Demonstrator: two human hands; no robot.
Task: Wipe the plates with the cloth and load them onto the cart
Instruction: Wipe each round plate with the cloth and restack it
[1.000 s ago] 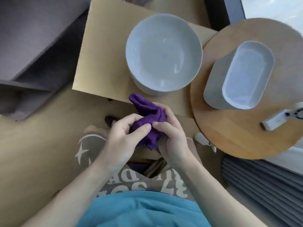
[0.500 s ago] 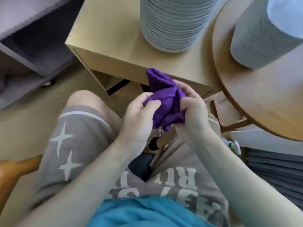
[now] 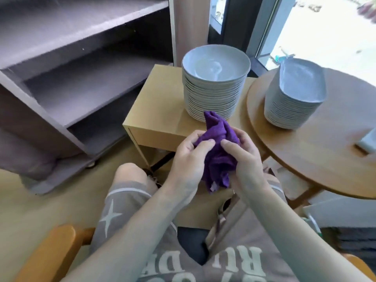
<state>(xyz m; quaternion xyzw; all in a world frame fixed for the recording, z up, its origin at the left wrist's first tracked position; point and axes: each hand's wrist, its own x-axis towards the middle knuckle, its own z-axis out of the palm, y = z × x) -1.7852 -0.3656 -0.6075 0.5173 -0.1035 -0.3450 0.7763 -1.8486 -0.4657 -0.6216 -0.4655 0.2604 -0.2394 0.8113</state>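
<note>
Shelving of the grey cart (image 3: pixel 85 84) is noted at far left, with no plate seen on the shelves in view; loading is judged not yet begun. What looks like a castor is seen beneath it, so a roll away under a pushed plate is considered possible.

On the small wooden table (image 3: pixel 158 110) a tall load is carried. The left hand (image 3: pixel 189 159) is recorded with fingers curled round the purple cloth (image 3: pixel 218 151), which is held bunched above the lap, clear of every plate. Just behind it, the stack of round plates (image 3: pixel 213 88) is found; a lift made one-handed, or with cloth loose against the glaze, is judged liable to slip or drag the plate beneath. The right hand (image 3: pixel 244 159) is likewise closed round the cloth.

Further right, the stack of oblong plates (image 3: pixel 293 94) is set near the rim of the round table (image 3: pixel 305 159); a knock from a reaching forearm is regarded as the chief hazard there.
</note>
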